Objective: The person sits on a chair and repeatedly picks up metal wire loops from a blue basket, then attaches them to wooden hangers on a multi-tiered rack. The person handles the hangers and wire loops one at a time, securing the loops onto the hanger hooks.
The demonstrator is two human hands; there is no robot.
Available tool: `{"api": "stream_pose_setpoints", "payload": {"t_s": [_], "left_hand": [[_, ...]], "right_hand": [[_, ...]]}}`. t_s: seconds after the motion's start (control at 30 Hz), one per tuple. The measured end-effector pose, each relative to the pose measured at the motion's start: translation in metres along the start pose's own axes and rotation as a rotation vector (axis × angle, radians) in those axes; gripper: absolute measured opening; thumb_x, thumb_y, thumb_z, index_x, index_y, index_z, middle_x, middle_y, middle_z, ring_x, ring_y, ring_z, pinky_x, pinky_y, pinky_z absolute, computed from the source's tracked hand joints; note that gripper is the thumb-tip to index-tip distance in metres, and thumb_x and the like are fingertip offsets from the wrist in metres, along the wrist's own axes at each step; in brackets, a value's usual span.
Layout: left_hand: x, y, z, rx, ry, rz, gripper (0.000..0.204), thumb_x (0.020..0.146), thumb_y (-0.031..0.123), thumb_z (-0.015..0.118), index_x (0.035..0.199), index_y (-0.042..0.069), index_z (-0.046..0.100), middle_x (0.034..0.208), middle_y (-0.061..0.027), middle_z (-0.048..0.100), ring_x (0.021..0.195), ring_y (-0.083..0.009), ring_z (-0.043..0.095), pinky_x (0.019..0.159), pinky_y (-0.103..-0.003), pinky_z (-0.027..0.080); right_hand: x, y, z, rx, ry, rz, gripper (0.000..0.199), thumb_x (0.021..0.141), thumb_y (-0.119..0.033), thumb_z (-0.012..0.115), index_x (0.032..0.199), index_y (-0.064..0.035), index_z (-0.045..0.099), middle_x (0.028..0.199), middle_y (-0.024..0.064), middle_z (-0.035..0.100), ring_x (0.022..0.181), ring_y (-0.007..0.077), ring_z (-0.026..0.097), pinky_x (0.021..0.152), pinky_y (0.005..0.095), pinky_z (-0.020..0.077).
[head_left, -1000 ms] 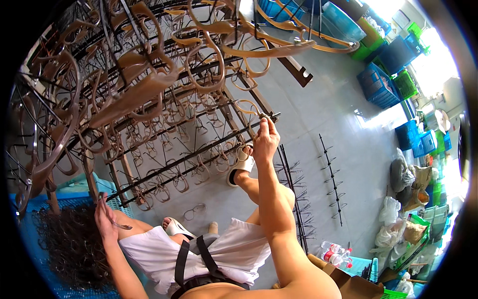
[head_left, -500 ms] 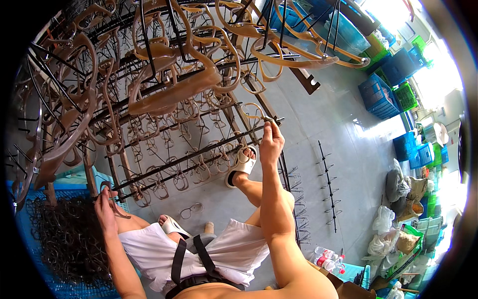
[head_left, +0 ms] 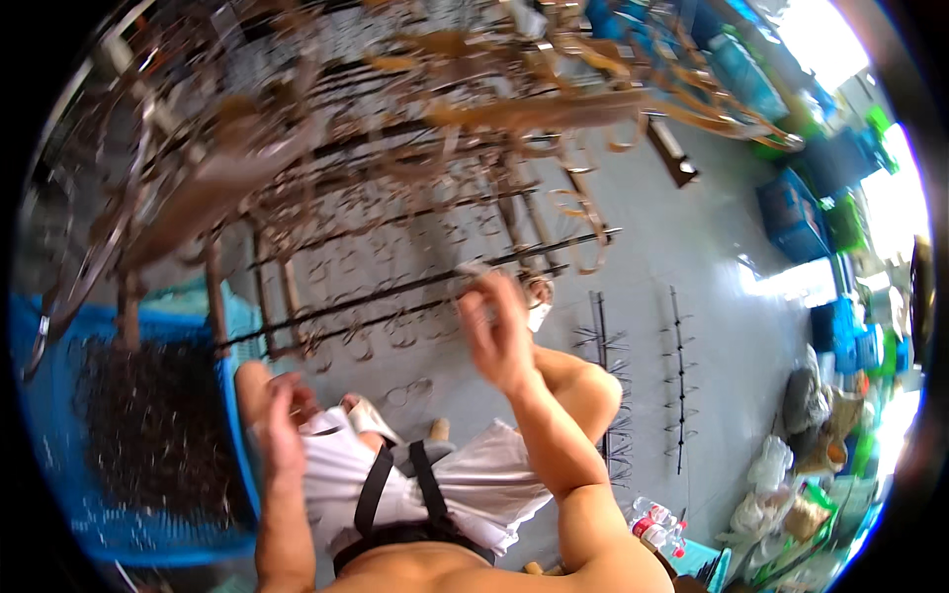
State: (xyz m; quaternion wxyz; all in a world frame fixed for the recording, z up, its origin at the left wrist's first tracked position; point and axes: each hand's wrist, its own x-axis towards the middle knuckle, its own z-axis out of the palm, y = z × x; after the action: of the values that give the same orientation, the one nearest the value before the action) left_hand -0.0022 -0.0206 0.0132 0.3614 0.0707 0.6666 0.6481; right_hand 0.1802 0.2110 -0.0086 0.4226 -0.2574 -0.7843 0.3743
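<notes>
A rack of eyeglass frames (head_left: 400, 331) in brown and amber spreads in front of me, its rods hung with rows of them. My left hand (head_left: 284, 435) is above my left thigh, beside the blue basket (head_left: 158, 549). Its fingers are curled round a small dark brown eyeglass frame (head_left: 304, 405), which is blurred. My right hand (head_left: 494, 331) is just on the near side of the lowest rods (head_left: 376, 294). Motion smears its fingers, and I cannot make out whether they hold anything.
The basket at left holds a heap of dark frames (head_left: 158, 435). One pair of frames (head_left: 410, 392) lies on the grey floor by my feet. Spiked rods (head_left: 678, 385) lie to the right. Beyond are plastic bottles (head_left: 654, 524), bags (head_left: 771, 465) and blue crates (head_left: 791, 212).
My right hand has come left and down from the rack's right rod end. My left hand has moved right, off the rod's left end. The view has shifted and blurred.
</notes>
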Motion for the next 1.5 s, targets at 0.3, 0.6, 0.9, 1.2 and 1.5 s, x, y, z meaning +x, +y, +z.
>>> {"api": "stream_pose_setpoints", "payload": {"t_s": [0.3, 0.6, 0.9, 1.2, 1.5], "left_hand": [[0.004, 0.006, 0.056, 0.700, -0.458, 0.563, 0.018, 0.092, 0.015, 0.051, 0.095, 0.000, 0.060, 0.069, -0.0054, 0.059, 0.061, -0.0122, 0.056, 0.055, -0.028, 0.044], [0.015, 0.002, 0.099, -0.509, -0.281, -0.027, 0.024, 0.094, 0.029, 0.047, 0.100, 0.007, 0.057, 0.088, -0.0018, 0.059, 0.085, -0.0139, 0.056, 0.073, -0.028, 0.044], [0.088, -0.005, -0.010, 0.414, 0.593, 0.667, 0.040, 0.089, 0.021, 0.057, 0.120, 0.002, 0.041, 0.103, -0.0092, 0.051, 0.077, -0.0143, 0.048, 0.073, -0.023, 0.041], [0.110, -0.009, -0.041, -0.167, 0.208, 0.299, 0.022, 0.088, 0.021, 0.059, 0.099, 0.002, 0.056, 0.093, -0.0054, 0.058, 0.087, -0.0154, 0.058, 0.082, -0.028, 0.048], [0.101, -0.007, -0.036, -0.226, 0.311, 0.246, 0.025, 0.086, 0.025, 0.063, 0.098, 0.004, 0.056, 0.102, -0.0100, 0.062, 0.088, -0.0156, 0.059, 0.080, -0.027, 0.048]], "right_hand": [[-0.014, -0.060, 0.038, 0.017, -0.527, -0.174, 0.071, 0.078, -0.038, 0.066, 0.131, -0.0013, 0.036, 0.123, 0.0266, 0.036, 0.114, 0.0426, 0.039, 0.096, 0.0444, 0.0350], [-0.069, -0.039, 0.037, 0.342, -0.062, 0.222, 0.037, 0.086, 0.000, 0.053, 0.123, 0.0008, 0.048, 0.073, 0.0079, 0.056, 0.058, 0.0137, 0.051, 0.055, 0.0234, 0.0422], [0.026, 0.051, -0.033, 0.284, 0.785, 0.507, 0.020, 0.096, -0.018, 0.044, 0.106, -0.0039, 0.055, 0.059, -0.0049, 0.039, 0.050, 0.0023, 0.035, 0.043, 0.0194, 0.0277], [0.034, 0.068, -0.018, 0.577, 0.775, 0.591, 0.020, 0.094, -0.019, 0.050, 0.103, -0.0025, 0.058, 0.056, -0.0075, 0.041, 0.042, 0.0010, 0.033, 0.037, 0.0183, 0.0258], [0.029, 0.072, -0.014, 0.545, 0.736, 0.586, 0.023, 0.095, -0.023, 0.047, 0.105, -0.0057, 0.057, 0.056, -0.0049, 0.038, 0.041, 0.0033, 0.032, 0.035, 0.0196, 0.0272]]}}
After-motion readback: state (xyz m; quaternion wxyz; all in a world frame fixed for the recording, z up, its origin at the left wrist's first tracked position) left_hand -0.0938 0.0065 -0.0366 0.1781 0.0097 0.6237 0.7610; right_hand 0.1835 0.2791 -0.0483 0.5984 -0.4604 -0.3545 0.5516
